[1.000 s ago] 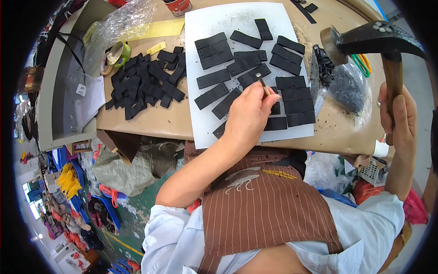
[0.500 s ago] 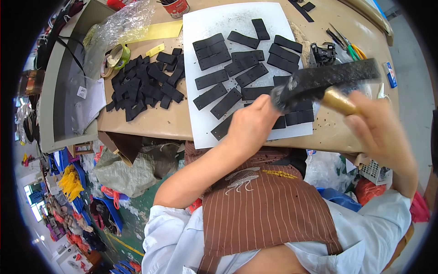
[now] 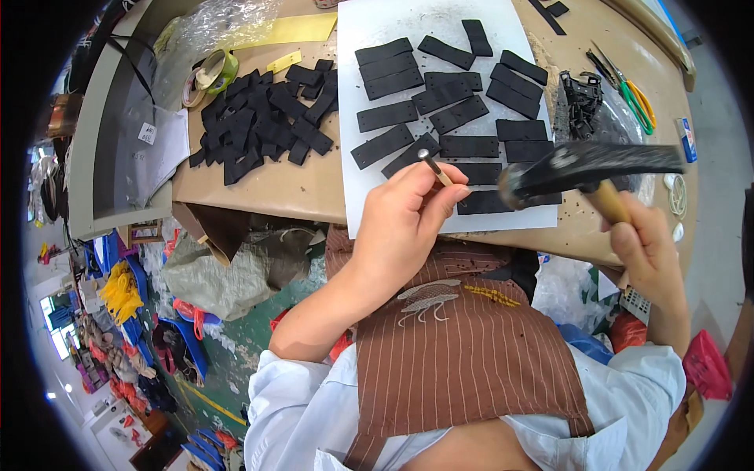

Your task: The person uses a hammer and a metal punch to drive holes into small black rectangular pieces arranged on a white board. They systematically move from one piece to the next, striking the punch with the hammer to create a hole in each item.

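My left hand (image 3: 393,220) pinches a slim metal hole punch (image 3: 431,163), held tilted above the lower part of a white board (image 3: 363,206). Off to the right, my right hand (image 3: 650,250) is wrapped round the wooden handle of a hammer (image 3: 601,163). The dark hammer head hangs over the board's right edge, apart from the punch. Flat black strips (image 3: 469,147) lie spread over the board, several with small holes at their ends. My left hand covers part of the strips nearest me.
Left of the board is a heap of loose black strips (image 3: 263,118), with tape rolls (image 3: 216,71) and clear plastic wrap (image 3: 216,27) behind. To the right are black hardware pieces (image 3: 581,98), scissors (image 3: 636,102) and a small blue-and-white box (image 3: 686,140). A grey metal cabinet (image 3: 94,157) borders the table.
My left hand has turned and lifted slightly, bringing the punch into view. My right hand and the hammer have shifted right and down, away from the left hand. The view has shifted a little.
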`<state>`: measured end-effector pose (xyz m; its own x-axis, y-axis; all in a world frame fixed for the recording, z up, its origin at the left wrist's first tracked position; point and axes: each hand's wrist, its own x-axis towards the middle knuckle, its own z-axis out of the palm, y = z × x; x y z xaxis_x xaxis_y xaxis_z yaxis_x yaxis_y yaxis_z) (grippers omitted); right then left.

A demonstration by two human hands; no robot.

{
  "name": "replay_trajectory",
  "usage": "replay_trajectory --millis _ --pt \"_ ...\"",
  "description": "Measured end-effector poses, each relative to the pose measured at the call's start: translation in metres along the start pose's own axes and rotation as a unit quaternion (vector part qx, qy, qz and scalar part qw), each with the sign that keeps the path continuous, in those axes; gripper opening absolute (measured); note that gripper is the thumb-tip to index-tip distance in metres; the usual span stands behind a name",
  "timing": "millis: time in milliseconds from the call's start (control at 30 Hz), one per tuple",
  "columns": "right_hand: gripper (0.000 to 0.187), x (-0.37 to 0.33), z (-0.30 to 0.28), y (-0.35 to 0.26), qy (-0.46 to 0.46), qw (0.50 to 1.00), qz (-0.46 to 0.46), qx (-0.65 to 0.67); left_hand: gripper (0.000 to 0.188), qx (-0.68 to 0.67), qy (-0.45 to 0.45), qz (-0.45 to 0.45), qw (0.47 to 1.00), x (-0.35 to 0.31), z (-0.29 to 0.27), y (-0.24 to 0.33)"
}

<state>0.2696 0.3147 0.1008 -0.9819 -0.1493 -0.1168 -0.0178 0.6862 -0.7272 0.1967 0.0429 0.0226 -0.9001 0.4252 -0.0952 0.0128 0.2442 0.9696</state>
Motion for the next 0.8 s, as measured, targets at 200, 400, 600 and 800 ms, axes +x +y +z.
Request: replay_trajectory --millis 200,400,600,800 --pt "0.020 0.005 0.035 0.008 -0.072 0.981 -0.017 -0.177 0.008 -0.050 0.083 0.071 0.993 0.004 0.007 -0.015" --pt "0.021 0.002 0.040 0.010 -0.062 0.982 -0.020 -0.178 0.009 0.051 0.022 0.047 0.997 0.005 0.013 -0.024" --pt "0.020 -0.001 0.041 0.009 -0.058 0.985 -0.004 -0.161 0.008 0.030 0.045 0.039 0.998 0.004 0.018 -0.023" --pt "0.025 0.010 0.013 0.012 0.056 0.985 -0.129 -0.098 0.008 0.059 0.063 0.072 0.994 0.002 0.019 -0.027"
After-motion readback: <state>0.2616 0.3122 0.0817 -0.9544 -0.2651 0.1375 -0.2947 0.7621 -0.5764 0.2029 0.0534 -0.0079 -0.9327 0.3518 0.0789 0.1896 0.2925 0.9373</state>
